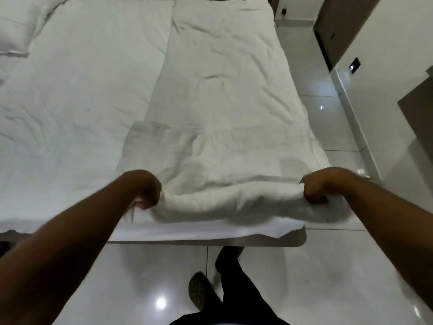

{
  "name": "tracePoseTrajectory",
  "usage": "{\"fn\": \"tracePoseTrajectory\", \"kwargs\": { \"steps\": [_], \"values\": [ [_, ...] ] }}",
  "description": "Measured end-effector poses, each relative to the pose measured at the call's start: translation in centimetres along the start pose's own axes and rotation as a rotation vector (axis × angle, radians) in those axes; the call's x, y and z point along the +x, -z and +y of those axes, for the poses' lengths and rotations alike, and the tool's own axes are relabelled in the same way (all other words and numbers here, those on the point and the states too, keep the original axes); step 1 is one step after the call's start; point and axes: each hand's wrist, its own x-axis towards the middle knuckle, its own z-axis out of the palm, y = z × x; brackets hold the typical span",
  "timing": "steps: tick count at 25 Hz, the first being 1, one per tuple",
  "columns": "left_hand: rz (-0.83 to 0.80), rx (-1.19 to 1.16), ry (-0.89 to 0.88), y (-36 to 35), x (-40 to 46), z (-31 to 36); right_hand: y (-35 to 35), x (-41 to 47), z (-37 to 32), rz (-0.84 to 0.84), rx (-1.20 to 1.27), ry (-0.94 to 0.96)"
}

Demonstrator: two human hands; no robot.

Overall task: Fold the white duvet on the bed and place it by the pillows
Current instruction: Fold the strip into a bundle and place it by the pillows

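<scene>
Both forearms are bare — no sleeves, watch or rings in view. Below, black trousers (236,289) cover the legs, and one foot wears a dark perforated slip-on shoe (199,290) — clog-like.

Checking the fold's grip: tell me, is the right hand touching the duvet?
Touching. The head view shows the right hand closed around the duvet's near edge.
</scene>
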Motion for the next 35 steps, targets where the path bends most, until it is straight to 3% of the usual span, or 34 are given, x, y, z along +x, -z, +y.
{"fn": "tracePoseTrajectory", "kwargs": {
  "steps": [2,4,5,9,12,16,20,22,25,29,31,33,35],
  "values": [
    [-0.247,0.061,0.002,-1.0,-2.4,-0.7,-1.3,-3.2,-0.8,-0.336,-0.002,0.097],
    [-0.26,0.023,0.043,-1.6,-3.6,-1.7,-2.3,-3.7,-1.4,-0.391,0.124,0.082],
    [-0.225,0.001,0.037,-1.4,-4.0,-2.1,-2.5,-3.5,-1.3,-0.324,0.192,0.051],
    [-0.079,-0.203,-0.024,0.8,-2.7,-3.3,-1.3,-1.1,-0.9,-0.094,0.033,-0.065],
    [0.193,-0.398,-0.02,3.1,-0.7,-5.7,1.0,1.6,0.9,0.166,0.174,-0.065],
    [0.728,-0.36,0.152,10.5,3.4,-9.3,6.7,6.7,3.8,0.675,0.215,-0.178],
    [0.933,-0.368,0.365,19.3,8.2,-13.3,16.6,12.8,5.9,1.168,0.137,-0.306],
    [1.071,-0.415,0.417,21.5,11.3,-14.5,20.1,15.8,6.0,1.278,0.225,-0.313],
    [1.203,-0.421,0.233,21.1,15.9,-12.4,19.2,20.4,3.1,1.148,0.395,-0.169],
    [0.821,-0.388,0.033,16.0,21.9,-5.8,15.2,25.8,0.4,0.814,0.37,-0.021],
    [0.797,-0.404,0.021,14.1,24.8,-4.3,15.1,29.0,1.2,0.74,0.368,-0.075],
    [0.874,-0.423,0.012,13.6,26.8,-4.4,15.7,31.5,1.8,0.76,0.278,-0.106],
    [0.934,-0.392,0.022,14.1,28.4,-5.2,16.5,33.0,2.0,0.923,0.153,-0.032]
  ]
}}
